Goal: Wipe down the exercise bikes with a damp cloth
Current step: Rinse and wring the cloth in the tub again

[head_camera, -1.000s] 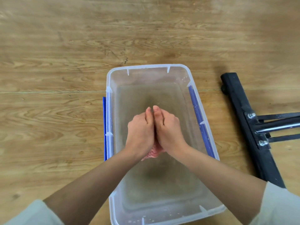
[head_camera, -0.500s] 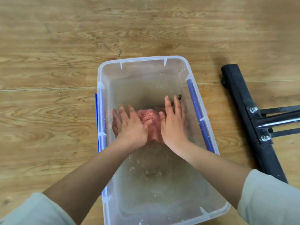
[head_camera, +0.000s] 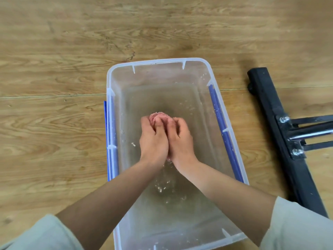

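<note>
Clear tub (head_camera: 162, 61) of water, black bike foot (head_camera: 268, 112) beside it. Our left hand (head_camera: 153, 141) and right hand (head_camera: 181, 141), spread flat a moment ago, now clench together round the pink cloth (head_camera: 159, 117) over the water. We judge it wringing; wiping not yet begun.

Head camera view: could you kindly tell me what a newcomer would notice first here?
The eye goes first to the left hand and right hand, pressed together at the centre and squeezing a pink cloth above the water in a clear plastic tub on the wooden floor. Next comes the black bike base with its bolts, lying on the floor to the tub's right.
</note>
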